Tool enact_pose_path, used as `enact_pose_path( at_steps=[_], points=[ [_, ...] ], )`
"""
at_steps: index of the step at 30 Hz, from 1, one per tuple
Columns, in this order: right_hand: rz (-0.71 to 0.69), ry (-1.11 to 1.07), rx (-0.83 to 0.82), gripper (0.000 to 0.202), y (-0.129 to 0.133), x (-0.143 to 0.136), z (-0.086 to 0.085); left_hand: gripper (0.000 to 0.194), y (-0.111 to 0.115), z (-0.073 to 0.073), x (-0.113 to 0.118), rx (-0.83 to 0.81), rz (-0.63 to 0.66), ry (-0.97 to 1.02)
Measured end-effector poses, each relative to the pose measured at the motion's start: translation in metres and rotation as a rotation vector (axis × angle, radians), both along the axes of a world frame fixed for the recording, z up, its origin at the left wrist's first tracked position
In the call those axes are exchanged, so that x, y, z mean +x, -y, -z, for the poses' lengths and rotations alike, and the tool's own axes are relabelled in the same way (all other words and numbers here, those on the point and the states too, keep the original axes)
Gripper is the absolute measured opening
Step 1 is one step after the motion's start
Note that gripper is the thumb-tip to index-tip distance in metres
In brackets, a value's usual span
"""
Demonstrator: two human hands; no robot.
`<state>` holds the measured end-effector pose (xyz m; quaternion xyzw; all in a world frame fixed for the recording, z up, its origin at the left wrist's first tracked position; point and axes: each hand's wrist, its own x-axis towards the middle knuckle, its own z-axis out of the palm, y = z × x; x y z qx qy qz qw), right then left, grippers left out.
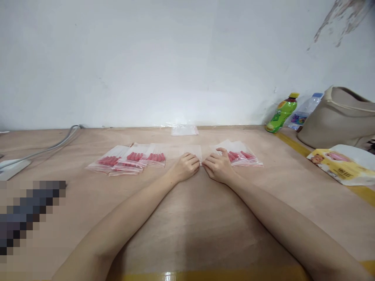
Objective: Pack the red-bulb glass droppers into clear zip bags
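Note:
My left hand [187,167] is closed on the near edge of a clear zip bag [191,150] at the middle of the table. Close beside it, my right hand [217,166] has its fingers curled at the right corner of the same bag, its index finger raised. Whether the bag holds anything is hidden by my hands. To the left lie several overlapping zip bags with red pieces [135,157]. More bags with red pieces [247,155] lie just right of my right hand, which partly covers them.
Flat clear bags [184,130] lie by the wall. At the right are a green bottle [281,114], a clear bottle [306,111], a beige bag [336,117] and a yellow-white package [345,166]. A grey cable [63,141] and a blurred dark object [26,214] are at the left.

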<state>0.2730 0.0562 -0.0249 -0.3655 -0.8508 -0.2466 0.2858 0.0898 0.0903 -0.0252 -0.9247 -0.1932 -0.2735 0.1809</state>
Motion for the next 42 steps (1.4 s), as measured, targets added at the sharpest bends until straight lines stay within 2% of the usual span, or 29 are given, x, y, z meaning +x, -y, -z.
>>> enact_pose_path(
  at_steps=[13,20,25,30,32,34,38,42],
  points=[
    [0.009,-0.054,0.012,0.02,0.001,0.002,0.001,0.023,0.019,-0.017,-0.059,0.053,-0.107,-0.056],
    [0.028,-0.045,0.02,0.021,0.002,0.001,0.001,0.029,0.018,-0.013,-0.059,0.036,-0.205,-0.043],
    [0.036,-0.07,0.004,0.018,0.001,0.002,0.001,0.028,0.016,-0.009,-0.061,-0.001,-0.199,-0.046],
    [-0.07,-0.051,-0.083,0.013,-0.003,-0.003,0.004,0.025,0.02,-0.013,-0.062,-0.05,-0.186,-0.034],
    [-0.101,-0.048,-0.095,0.017,-0.008,-0.004,0.005,0.038,0.024,-0.017,-0.062,-0.07,-0.253,0.009],
    [-0.113,-0.052,-0.075,0.021,-0.013,0.002,0.004,0.054,0.027,-0.018,-0.064,-0.086,-0.386,0.043],
    [-0.034,-0.094,-0.036,0.02,-0.018,0.033,-0.004,0.049,0.029,-0.012,-0.073,-0.078,-0.682,0.069],
    [0.142,-0.163,-0.131,0.017,-0.009,0.076,-0.005,0.049,0.025,-0.005,-0.08,-0.129,-0.838,0.084]
  ],
)
